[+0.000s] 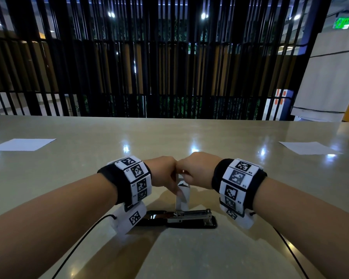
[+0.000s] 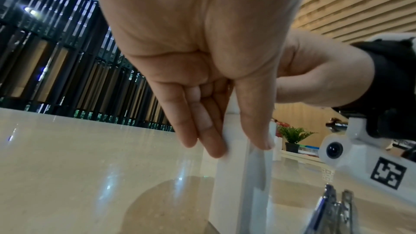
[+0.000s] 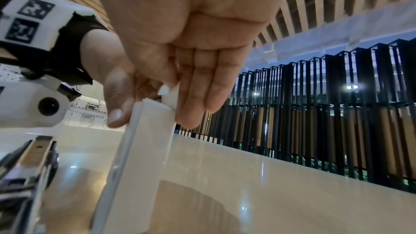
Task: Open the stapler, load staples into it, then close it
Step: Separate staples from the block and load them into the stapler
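Note:
A black and metal stapler (image 1: 186,218) lies opened out flat near the table's front, its metal channel facing up; parts of the stapler (image 2: 333,211) (image 3: 29,163) show low in both wrist views. Just beyond it a small white staple box (image 1: 182,197) stands on end. My left hand (image 1: 174,187) pinches the box (image 2: 231,184) near its top between thumb and fingers. My right hand (image 1: 186,173) is at the box's top, where its thumb and fingers (image 3: 198,95) pinch a small white flap (image 3: 168,93). The staples themselves are hidden.
The beige glossy table (image 1: 189,135) carries a white paper sheet (image 1: 22,144) at far left and another sheet (image 1: 308,148) at far right. Black cables (image 1: 79,244) trail from both wrists toward me. A black slatted screen (image 1: 149,67) stands past the far edge.

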`<action>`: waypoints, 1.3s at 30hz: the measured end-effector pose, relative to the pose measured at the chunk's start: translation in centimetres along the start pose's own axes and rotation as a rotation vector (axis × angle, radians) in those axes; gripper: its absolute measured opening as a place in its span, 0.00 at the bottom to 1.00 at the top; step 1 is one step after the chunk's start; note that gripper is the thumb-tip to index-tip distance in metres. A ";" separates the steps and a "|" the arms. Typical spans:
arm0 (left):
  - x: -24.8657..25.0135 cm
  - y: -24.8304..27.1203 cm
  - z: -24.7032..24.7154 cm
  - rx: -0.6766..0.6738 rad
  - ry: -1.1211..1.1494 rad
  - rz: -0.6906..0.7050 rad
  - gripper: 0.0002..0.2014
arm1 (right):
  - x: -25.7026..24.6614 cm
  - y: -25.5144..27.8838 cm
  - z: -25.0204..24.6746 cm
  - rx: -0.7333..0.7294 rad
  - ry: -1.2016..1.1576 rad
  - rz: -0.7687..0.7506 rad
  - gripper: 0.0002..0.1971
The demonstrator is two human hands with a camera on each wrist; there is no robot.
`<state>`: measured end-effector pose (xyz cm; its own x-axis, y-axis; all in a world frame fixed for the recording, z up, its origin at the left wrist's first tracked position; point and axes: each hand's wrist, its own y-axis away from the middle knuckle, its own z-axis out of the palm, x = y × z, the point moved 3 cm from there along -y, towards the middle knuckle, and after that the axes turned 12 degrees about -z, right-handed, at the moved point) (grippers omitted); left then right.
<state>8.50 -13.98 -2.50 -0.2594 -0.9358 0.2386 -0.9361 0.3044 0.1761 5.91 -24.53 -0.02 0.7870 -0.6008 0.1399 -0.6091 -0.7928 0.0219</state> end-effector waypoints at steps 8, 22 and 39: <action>-0.3 0.1 0.2 0.054 0.053 0.013 0.22 | 0.9 1.1 1.1 0.064 -0.183 0.000 0.15; -0.1 0.3 0.3 0.056 0.101 0.026 0.26 | 1.2 2.3 1.2 0.119 -0.108 -0.004 0.08; -0.6 1.4 1.3 0.126 0.256 0.070 0.28 | 2.1 2.2 2.4 0.193 -0.591 0.171 0.14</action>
<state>7.04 -13.21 -3.69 -0.2709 -0.8330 0.4824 -0.9443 0.3272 0.0349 6.48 -27.80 -2.07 0.6351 -0.6316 -0.4448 -0.7454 -0.6522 -0.1381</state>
